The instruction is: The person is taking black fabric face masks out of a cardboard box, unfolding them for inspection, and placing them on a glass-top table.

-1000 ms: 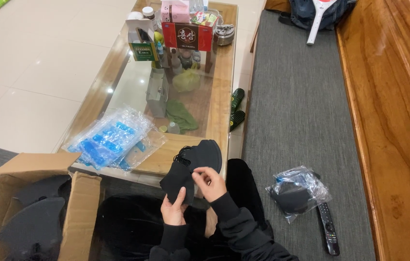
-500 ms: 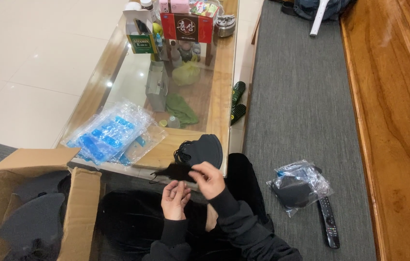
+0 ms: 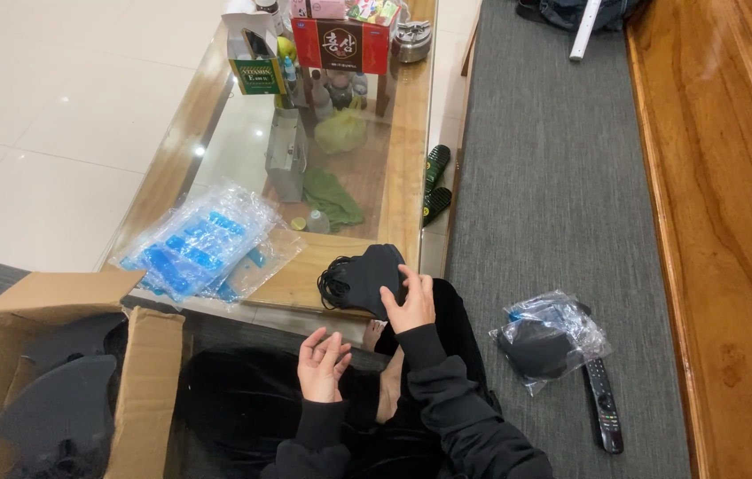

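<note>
A stack of black face masks (image 3: pixel 365 277) is lying on the near wooden edge of the glass-topped coffee table (image 3: pixel 404 168), just above the person's lap. The right hand (image 3: pixel 410 302) is pressing down on the stack's right side, fingers spread flat over the cloth, not closed around it. The left hand (image 3: pixel 323 362) is hovering at about seven o'clock from the masks, well clear of them, palm up, fingers loosely curled and holding nothing.

At nine o'clock from the stack, a pile of clear plastic bags with blue printing (image 3: pixel 200 250) is resting on the table. Further out at eight o'clock, an open cardboard box (image 3: pixel 57 355) is sitting on the floor with dark mask shapes inside. At four o'clock, on the grey carpet (image 3: pixel 562 177), a clear bag holding black masks (image 3: pixel 546 341) is lying, with a black remote control (image 3: pixel 603 404) touching its lower right edge. Boxes and bottles are crowding the table's far end at twelve o'clock.
</note>
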